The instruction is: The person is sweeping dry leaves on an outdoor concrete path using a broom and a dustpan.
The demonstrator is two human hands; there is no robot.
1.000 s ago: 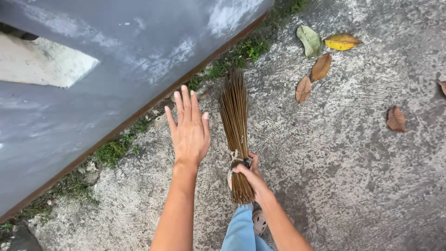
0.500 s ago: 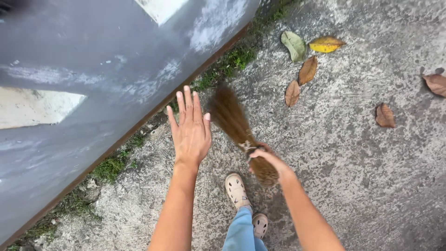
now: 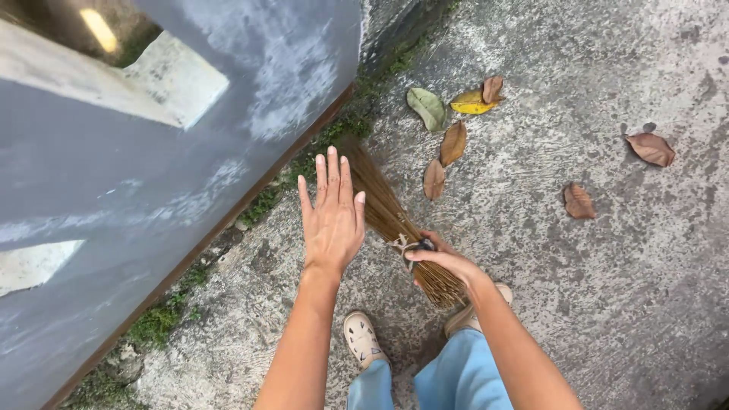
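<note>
My right hand (image 3: 444, 262) grips a short broom of bundled brown sticks (image 3: 391, 216) at its tied band. The bristles slant up and left to the grassy strip at the foot of a grey wall (image 3: 152, 175). My left hand (image 3: 332, 216) hovers flat with fingers spread, just left of the broom and holding nothing. Several dry leaves (image 3: 444, 140), brown, green and yellow, lie on the concrete a little beyond the bristle tips.
Two more brown leaves (image 3: 579, 201) lie farther right on the rough concrete ground (image 3: 592, 304). Moss and grass (image 3: 163, 319) line the rusty base of the wall. My light shoes (image 3: 363, 339) and blue trousers (image 3: 456, 380) are at the bottom.
The broom has swung from pointing straight ahead to slanting left toward the wall. I have stepped forward, so the leaves sit closer. My left hand stays spread.
</note>
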